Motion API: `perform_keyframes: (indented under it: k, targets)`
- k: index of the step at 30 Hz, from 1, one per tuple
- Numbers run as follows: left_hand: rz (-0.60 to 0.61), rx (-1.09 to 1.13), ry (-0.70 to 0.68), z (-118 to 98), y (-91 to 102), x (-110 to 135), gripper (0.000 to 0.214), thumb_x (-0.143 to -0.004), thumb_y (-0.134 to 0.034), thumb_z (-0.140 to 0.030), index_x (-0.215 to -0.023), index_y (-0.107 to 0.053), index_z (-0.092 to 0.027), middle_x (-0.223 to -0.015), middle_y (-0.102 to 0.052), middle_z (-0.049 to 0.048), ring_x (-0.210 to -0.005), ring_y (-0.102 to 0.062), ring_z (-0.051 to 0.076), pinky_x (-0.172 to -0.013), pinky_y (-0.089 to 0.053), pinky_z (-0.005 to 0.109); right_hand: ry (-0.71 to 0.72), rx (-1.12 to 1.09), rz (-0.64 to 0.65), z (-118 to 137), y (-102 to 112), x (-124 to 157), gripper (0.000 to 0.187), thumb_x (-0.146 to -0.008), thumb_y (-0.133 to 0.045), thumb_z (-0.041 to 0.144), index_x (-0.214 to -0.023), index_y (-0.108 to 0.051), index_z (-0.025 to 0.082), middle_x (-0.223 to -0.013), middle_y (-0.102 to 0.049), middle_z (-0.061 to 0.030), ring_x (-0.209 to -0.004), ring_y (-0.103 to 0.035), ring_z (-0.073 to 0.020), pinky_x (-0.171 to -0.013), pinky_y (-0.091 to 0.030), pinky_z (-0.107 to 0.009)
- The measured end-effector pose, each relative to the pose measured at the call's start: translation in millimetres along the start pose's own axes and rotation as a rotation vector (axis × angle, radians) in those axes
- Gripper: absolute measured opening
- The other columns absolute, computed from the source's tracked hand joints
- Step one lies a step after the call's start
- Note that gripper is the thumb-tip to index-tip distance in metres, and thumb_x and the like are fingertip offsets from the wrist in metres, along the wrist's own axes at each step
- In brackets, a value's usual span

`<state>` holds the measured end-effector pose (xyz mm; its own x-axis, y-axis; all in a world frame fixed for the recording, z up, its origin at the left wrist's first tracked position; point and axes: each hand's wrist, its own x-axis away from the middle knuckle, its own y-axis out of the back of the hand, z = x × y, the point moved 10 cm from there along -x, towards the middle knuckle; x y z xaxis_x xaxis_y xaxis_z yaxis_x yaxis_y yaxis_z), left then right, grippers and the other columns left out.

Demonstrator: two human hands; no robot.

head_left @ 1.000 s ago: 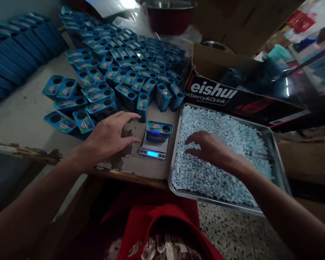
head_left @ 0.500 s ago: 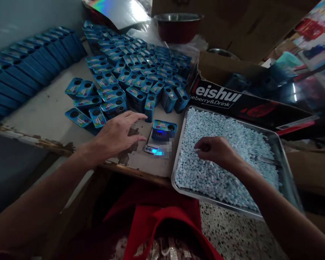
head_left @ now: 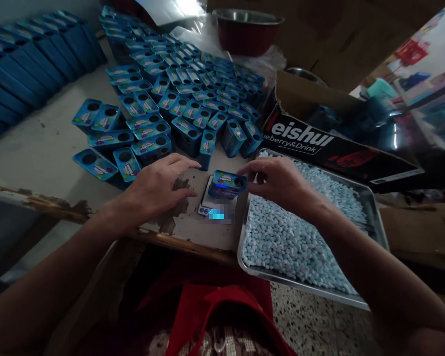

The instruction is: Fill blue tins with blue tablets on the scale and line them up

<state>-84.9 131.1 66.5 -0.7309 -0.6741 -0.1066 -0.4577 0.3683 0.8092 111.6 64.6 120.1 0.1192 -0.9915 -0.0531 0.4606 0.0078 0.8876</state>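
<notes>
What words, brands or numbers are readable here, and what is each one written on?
"eishui", after an unclear red first letter: front of the black box.
"ueberry&Drink", its start unclear: same box, just below.
Label on the blue tin standing on the scale: too small to read surely.
Labels on the other blue tins: likewise.
Scale's display: lit, too blurred for numbers.
Glittery marks on the garment: unreadable.

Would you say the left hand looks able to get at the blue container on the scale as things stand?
Probably yes: the left hand is open towards the blue container, with seemingly only tabletop and the edge of the scale between them. The right hand is at the opposite side.
</notes>
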Motion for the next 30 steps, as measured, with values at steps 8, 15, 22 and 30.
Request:
perform_keyframes:
  k: [8, 15, 22, 30]
  targets:
    - [0.011, -0.005, -0.066, -14.0, -5.0, 3.5, 0.05, -0.088, -0.079, -0.036, -0.135, -0.068, -0.024, -0.139, -0.067, 0.0071, -0.125, -0.068, 0.029, -0.113, -0.054, 0.042, -0.24, 0.329, 0.286, -83.6, -59.3, 98.9, 0.028, -0.087, -0.077, 0.022, -0.115, -0.08, 0.02, -0.107, -0.079, -0.0099, -0.086, -0.074, -0.0244, -0.072, -0.052, -0.033]
    - [-0.023, -0.108, -0.013, -19.1, 8.1, 4.7, 0.048, -0.089, -0.078, -0.035, -0.135, -0.068, -0.024, -0.14, -0.067, 0.0069, -0.127, -0.066, 0.03, -0.113, -0.052, 0.041, -0.29, 0.219, 0.246, -92.4, -61.1, 100.7, 0.02, -0.086, -0.065, 0.014, -0.091, -0.082, 0.022, -0.089, -0.081, -0.0048, -0.079, -0.075, -0.0223, -0.07, -0.049, -0.031]
    - [0.03, -0.147, 0.056, -11.1, 0.8, 5.9, 0.048, -0.089, -0.077, -0.037, -0.135, -0.067, -0.026, -0.139, -0.068, 0.0049, -0.126, -0.067, 0.029, -0.113, -0.053, 0.039, -0.38, -0.057, 0.126, -104.2, -23.7, 85.1, 0.013, -0.075, -0.072, 0.022, -0.083, -0.083, 0.021, -0.061, -0.067, 0.0019, -0.056, -0.06, -0.0144, -0.055, -0.041, -0.026]
    - [0.034, -0.101, -0.012, -15.7, -9.3, -13.5, 0.046, -0.09, -0.076, -0.032, -0.135, -0.067, -0.026, -0.139, -0.068, 0.005, -0.129, -0.066, 0.03, -0.114, -0.053, 0.042, -0.081, -0.28, 0.035, -23.4, 5.5, 19.1, 0.01, -0.078, -0.072, 0.017, -0.084, -0.08, 0.019, -0.06, -0.058, 0.0048, -0.054, -0.049, -0.0096, -0.052, -0.035, -0.024]
